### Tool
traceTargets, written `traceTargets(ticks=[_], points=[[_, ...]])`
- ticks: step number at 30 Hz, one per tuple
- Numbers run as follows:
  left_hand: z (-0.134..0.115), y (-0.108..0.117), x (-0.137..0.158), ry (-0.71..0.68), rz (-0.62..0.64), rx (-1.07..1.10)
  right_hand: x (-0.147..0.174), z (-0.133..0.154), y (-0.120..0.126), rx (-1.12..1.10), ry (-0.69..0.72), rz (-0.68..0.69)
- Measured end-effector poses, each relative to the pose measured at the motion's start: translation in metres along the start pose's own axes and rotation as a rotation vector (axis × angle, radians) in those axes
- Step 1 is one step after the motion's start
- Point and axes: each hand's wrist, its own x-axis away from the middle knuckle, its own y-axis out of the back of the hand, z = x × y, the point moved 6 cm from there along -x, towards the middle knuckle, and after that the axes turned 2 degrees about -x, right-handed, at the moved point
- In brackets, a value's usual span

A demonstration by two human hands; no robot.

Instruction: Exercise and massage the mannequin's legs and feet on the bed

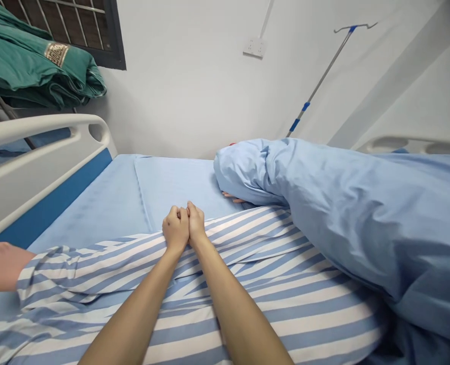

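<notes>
The left grip [176, 227] and right grip [196, 223] touch, curled on striped trousers [285, 284]; whether clamped on them, one cannot tell. Blue quilt [361, 213] at three o'clock.

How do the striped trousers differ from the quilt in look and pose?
The striped trousers show blue and white bands; the quilt is plain light blue. The trousers stretch flatter along the bed; the quilt bulges in thicker folds. Both are creased fabric.
</notes>
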Motion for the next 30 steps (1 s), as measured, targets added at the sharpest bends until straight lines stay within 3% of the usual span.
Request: traceTargets(ticks=[4, 7, 10, 13, 20, 30], points=[[0.003, 0.0, 0.0, 0.019, 0.013, -0.039, -0.003, -0.001, 0.0, 0.115, -0.037, 0.035], [0.002, -0.002, 0.001, -0.002, 0.048, -0.064, -0.006, 0.019, -0.001, 0.368, -0.014, 0.097], [0.0, -0.005, 0.002, -0.041, 0.088, -0.098, -0.005, 0.055, -0.004, 0.635, 0.151, 0.192], [-0.002, -0.008, 0.004, -0.054, 0.115, -0.133, 0.001, 0.08, 0.0, 0.74, 0.343, 0.236], [-0.002, -0.014, 0.004, -0.08, 0.135, -0.229, 0.002, 0.049, 0.033, 0.811, 0.405, 0.203], [-0.01, -0.016, 0.009, -0.143, 0.161, -0.293, 0.003, 0.051, 0.036, 0.776, 0.426, 0.162]])
